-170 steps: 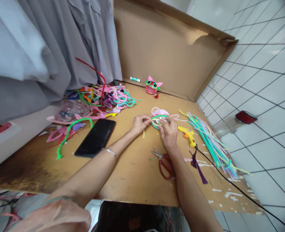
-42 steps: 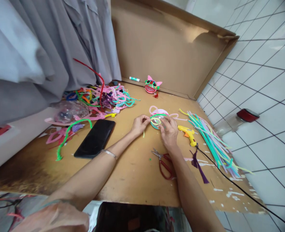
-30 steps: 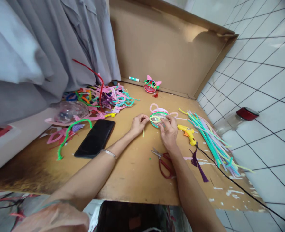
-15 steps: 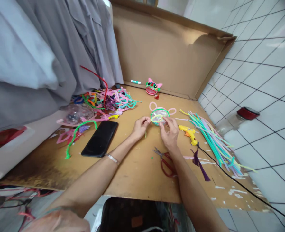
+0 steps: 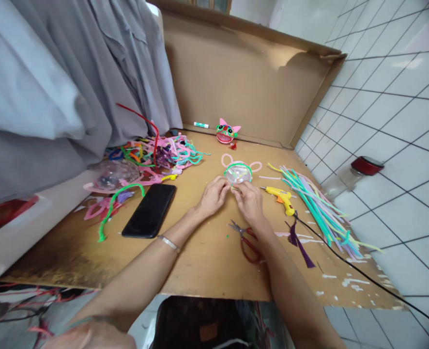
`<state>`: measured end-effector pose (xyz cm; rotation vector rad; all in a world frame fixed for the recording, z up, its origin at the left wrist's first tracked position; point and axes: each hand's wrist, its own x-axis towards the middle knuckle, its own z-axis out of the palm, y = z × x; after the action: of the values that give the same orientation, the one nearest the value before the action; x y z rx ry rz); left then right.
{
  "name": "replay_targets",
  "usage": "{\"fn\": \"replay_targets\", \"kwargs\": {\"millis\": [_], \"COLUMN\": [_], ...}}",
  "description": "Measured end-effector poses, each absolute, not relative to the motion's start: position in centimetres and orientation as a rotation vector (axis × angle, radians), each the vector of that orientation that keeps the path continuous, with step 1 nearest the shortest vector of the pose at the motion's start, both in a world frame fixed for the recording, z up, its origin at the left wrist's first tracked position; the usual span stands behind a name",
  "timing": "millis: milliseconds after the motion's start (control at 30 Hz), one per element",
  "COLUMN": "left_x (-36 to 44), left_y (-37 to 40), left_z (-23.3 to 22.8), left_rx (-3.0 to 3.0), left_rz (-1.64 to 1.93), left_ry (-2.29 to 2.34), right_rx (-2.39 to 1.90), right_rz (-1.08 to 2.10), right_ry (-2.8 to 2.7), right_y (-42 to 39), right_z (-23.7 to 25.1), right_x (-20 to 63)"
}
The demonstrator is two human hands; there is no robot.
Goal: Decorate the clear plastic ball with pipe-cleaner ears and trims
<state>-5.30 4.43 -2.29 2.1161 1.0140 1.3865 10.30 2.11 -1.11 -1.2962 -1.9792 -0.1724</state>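
Note:
My left hand (image 5: 214, 195) and my right hand (image 5: 250, 199) meet fingertip to fingertip over the middle of the table. Both are closed in a pinch on a thin yellow pipe cleaner (image 5: 233, 187), mostly hidden behind the fingers. Just beyond them lies a clear round plastic piece (image 5: 238, 175) edged with green pipe cleaner, with two pink loops like ears. Red-handled scissors (image 5: 250, 246) rest below my right hand, partly covered by the forearm. To the right of that hand is a yellow glue gun (image 5: 280, 198) with a black cord.
Pipe cleaners (image 5: 311, 206) lie bundled at the right, near a red-lidded jar (image 5: 356, 172). A purple tassel (image 5: 300, 246) is closer. On the left are a black phone (image 5: 149, 211) and a tangled colourful pile (image 5: 163, 152). A finished-looking animal face (image 5: 225, 133) stands by the cardboard wall (image 5: 236, 77).
My hands have come together. The yellow loop that showed between them is now mostly hidden by the fingers. The view has shifted slightly.

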Motion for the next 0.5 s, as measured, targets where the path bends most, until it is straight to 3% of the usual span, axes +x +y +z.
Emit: {"fn": "replay_targets", "kwargs": {"millis": [167,500], "left_x": [-5.1,-4.4], "left_y": [4.3,4.2], "left_z": [-2.3,-2.1], "left_rx": [2.068,1.723], "left_rz": [1.428,1.431], "left_ry": [1.021,0.956], "right_rx": [-1.328,-1.179], "right_rz": [-0.036,0.723], "right_ry": [-1.956,-1.489], "right_y": [2.2,2.7], "right_z": [-1.5,-1.9], "right_x": [10.0,9.1]}}
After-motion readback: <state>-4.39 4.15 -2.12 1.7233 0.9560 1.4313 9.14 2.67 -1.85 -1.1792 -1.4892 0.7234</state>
